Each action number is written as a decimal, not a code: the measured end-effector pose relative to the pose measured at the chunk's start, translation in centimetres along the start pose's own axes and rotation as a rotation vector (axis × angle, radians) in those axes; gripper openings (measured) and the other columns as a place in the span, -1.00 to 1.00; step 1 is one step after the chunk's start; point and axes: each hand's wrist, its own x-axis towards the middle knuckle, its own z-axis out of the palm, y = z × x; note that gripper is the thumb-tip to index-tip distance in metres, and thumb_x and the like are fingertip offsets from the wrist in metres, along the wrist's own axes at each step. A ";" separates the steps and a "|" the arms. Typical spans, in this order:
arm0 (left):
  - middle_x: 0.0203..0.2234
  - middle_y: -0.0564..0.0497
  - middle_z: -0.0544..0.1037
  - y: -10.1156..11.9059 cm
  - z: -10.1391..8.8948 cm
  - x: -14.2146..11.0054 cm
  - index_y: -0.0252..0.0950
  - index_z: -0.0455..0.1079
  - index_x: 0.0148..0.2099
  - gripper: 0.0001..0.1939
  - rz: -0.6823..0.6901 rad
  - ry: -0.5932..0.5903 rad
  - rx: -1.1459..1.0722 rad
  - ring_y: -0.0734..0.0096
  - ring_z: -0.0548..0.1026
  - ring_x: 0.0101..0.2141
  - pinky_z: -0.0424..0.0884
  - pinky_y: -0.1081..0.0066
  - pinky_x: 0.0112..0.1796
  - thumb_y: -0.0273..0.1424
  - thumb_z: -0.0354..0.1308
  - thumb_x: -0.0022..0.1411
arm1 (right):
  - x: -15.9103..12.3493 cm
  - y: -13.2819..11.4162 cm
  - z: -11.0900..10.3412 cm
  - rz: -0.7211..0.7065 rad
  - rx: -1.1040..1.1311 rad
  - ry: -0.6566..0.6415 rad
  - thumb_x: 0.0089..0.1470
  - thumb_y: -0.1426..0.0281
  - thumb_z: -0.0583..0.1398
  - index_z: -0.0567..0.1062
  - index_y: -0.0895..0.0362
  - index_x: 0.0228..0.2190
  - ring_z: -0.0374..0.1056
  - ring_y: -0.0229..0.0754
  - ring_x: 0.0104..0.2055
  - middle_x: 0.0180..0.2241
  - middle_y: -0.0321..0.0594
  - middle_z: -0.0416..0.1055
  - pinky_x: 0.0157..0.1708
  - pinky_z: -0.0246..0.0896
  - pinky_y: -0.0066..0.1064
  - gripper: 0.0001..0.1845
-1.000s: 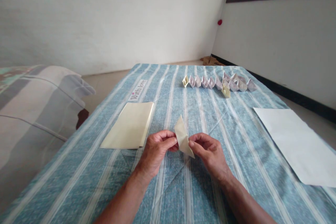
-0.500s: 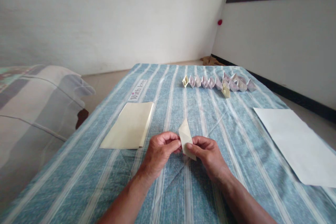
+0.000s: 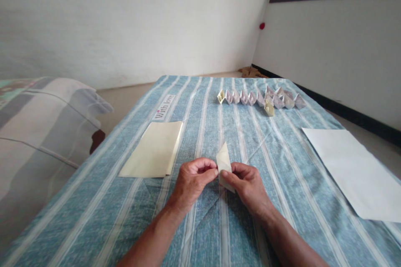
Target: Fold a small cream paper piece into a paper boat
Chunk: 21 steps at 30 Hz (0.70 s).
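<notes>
My left hand (image 3: 193, 179) and my right hand (image 3: 247, 185) hover just above the bedspread, pinching a small folded piece of cream paper (image 3: 224, 164) from either side. The paper stands upright between my fingers, with a pointed tip upward and a corner showing below my right hand. My fingers hide its middle. Farther ahead lies a row of several small folded paper boats (image 3: 260, 99), with a cream one (image 3: 269, 109) just in front of the row. A flat cream paper sheet (image 3: 153, 149) lies to the left of my hands.
A blue striped bedspread (image 3: 200, 225) with a "With love" label (image 3: 164, 107) covers the bed. A large white sheet of paper (image 3: 351, 173) lies on it at the right. A grey patterned pillow (image 3: 40, 142) sits at the left, and white walls stand behind.
The paper has been folded smaller and looks shorter between my fingers. Both hands have drawn closer together and sit slightly lower than a second ago.
</notes>
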 end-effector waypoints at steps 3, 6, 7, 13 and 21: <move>-0.66 0.13 0.45 0.2 0.0 0.1 -0.30 0.53 -0.46 -0.91 -0.045 -0.006 -0.041 0.51 0.34 -0.55 0.25 0.51 -0.45 -0.39 0.25 -0.08 | 0.0 0.4 -0.1 -0.031 -0.014 -0.021 -0.08 0.15 0.32 0.45 0.20 -0.59 0.02 -0.38 -0.58 -0.64 -0.36 0.22 -0.57 -0.12 -0.48 -0.64; -0.64 0.13 0.48 0.1 0.0 0.0 -0.29 0.55 -0.43 -0.90 -0.055 -0.004 -0.046 0.50 0.35 -0.53 0.25 0.50 -0.44 -0.40 0.26 -0.08 | 0.1 0.8 -0.2 -0.069 -0.040 -0.031 -0.03 0.17 0.29 0.45 0.19 -0.56 -0.01 -0.37 -0.57 -0.63 -0.39 0.16 -0.57 -0.14 -0.47 -0.66; -0.63 0.13 0.48 0.0 0.0 0.0 -0.29 0.55 -0.43 -0.90 -0.051 0.000 -0.035 0.51 0.34 -0.53 0.25 0.50 -0.44 -0.40 0.26 -0.08 | 0.2 0.9 -0.2 -0.082 -0.055 -0.030 -0.01 0.18 0.28 0.45 0.19 -0.55 -0.02 -0.37 -0.57 -0.63 -0.40 0.14 -0.57 -0.16 -0.46 -0.67; -0.58 0.12 0.50 -0.2 -0.2 -0.1 -0.28 0.55 -0.39 -0.88 0.006 -0.005 0.058 0.48 0.38 -0.51 0.28 0.48 -0.42 -0.38 0.24 -0.04 | 0.2 0.9 -0.2 -0.125 -0.149 -0.006 0.01 0.21 0.25 0.37 0.17 -0.57 -0.08 -0.36 -0.56 -0.62 -0.43 0.04 -0.58 -0.20 -0.45 -0.68; -0.54 0.07 0.54 -0.3 0.0 -0.2 -0.29 0.52 -0.41 -0.85 0.110 0.013 0.168 0.40 0.46 -0.47 0.36 0.45 -0.39 -0.33 0.23 -0.04 | 0.2 0.9 -0.2 -0.189 -0.252 0.037 0.02 0.22 0.23 0.27 0.14 -0.62 -0.09 -0.36 -0.54 -0.60 -0.43 0.01 -0.57 -0.18 -0.45 -0.65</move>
